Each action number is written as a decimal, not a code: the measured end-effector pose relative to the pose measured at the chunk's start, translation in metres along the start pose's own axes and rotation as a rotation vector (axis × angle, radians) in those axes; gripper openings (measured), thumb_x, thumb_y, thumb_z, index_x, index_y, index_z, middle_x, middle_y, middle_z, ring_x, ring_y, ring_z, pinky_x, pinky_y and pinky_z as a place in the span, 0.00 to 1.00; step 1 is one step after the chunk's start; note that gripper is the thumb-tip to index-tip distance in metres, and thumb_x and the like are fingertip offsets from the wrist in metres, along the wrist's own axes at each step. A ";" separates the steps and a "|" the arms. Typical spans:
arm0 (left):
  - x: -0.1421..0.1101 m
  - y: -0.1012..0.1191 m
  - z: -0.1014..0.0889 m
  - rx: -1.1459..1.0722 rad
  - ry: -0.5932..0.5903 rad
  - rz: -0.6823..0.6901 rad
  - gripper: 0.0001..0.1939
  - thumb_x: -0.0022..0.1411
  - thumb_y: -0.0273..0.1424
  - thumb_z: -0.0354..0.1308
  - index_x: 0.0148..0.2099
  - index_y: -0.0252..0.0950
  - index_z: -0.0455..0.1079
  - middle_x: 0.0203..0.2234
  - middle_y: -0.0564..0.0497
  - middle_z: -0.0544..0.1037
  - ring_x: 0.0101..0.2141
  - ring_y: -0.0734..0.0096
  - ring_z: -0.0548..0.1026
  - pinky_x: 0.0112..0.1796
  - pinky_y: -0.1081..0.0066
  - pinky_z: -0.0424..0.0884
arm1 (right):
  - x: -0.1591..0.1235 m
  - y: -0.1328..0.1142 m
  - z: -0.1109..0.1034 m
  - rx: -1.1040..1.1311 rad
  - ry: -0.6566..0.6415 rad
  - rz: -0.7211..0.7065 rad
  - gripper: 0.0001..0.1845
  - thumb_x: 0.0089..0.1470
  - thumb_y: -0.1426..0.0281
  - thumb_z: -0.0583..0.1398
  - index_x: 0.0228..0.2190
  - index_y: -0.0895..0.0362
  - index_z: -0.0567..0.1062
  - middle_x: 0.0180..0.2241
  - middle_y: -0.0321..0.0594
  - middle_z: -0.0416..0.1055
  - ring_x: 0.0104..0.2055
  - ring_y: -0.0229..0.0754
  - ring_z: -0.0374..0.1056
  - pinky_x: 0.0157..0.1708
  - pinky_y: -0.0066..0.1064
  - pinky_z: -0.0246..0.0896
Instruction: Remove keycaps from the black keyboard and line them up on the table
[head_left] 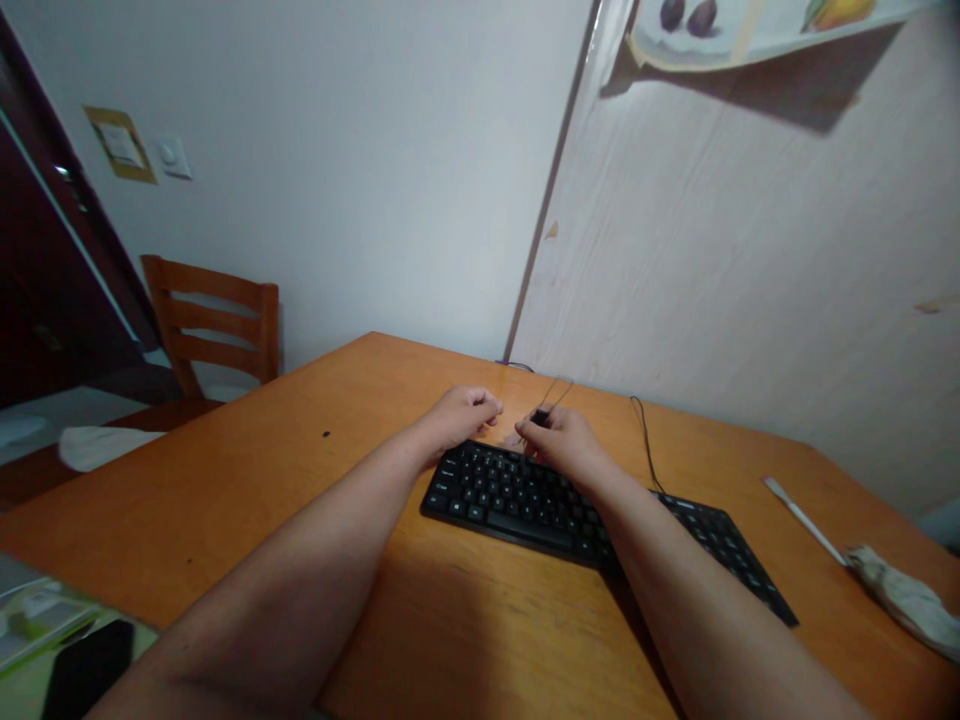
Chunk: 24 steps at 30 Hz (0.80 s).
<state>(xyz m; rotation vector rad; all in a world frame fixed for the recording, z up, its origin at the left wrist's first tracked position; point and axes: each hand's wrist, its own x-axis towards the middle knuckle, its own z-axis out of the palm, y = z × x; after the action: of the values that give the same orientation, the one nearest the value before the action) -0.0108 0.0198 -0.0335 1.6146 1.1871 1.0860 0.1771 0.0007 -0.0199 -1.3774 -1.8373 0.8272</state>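
Note:
A black keyboard [525, 527] lies on the wooden table below both hands, its right part crossed by my right forearm. My left hand [466, 415] is just past the keyboard's upper left edge, fingers curled with thumb and forefinger close together; whether anything small is between them is hidden. Beside it, my right hand [566, 440] is over the top row of keys, pinching a small black piece [540, 416]. Thin wires [557, 388] stick up from near that piece, away from me. Something pale and clear, too blurred to name, shows between the hands.
The keyboard's cable [645, 440] runs toward the wall. A small black bit [326, 434] lies on the table [300, 530] at left. At right are a thin white brush-like stick [806, 520] and a crumpled cloth [904, 600]. A wooden chair [217, 320] stands beyond the left edge.

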 end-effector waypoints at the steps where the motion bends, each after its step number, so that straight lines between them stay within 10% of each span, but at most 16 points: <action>1: 0.000 0.000 0.000 0.001 0.000 -0.003 0.13 0.55 0.40 0.57 0.32 0.33 0.71 0.27 0.49 0.76 0.26 0.73 0.70 0.29 0.72 0.65 | 0.000 0.001 0.000 0.003 -0.011 0.009 0.09 0.50 0.64 0.60 0.24 0.57 0.71 0.17 0.35 0.70 0.17 0.36 0.63 0.18 0.26 0.54; 24: 0.004 -0.012 -0.001 0.067 -0.010 0.022 0.13 0.56 0.40 0.56 0.31 0.34 0.72 0.26 0.48 0.76 0.27 0.70 0.72 0.28 0.72 0.65 | -0.003 0.002 -0.002 -0.028 -0.050 0.058 0.18 0.52 0.56 0.60 0.22 0.57 0.72 0.16 0.36 0.69 0.16 0.35 0.60 0.16 0.26 0.51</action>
<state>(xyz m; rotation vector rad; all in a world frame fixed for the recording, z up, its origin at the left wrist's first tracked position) -0.0135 0.0265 -0.0442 1.6862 1.2135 1.0614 0.1803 -0.0020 -0.0211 -1.4457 -1.8602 0.8758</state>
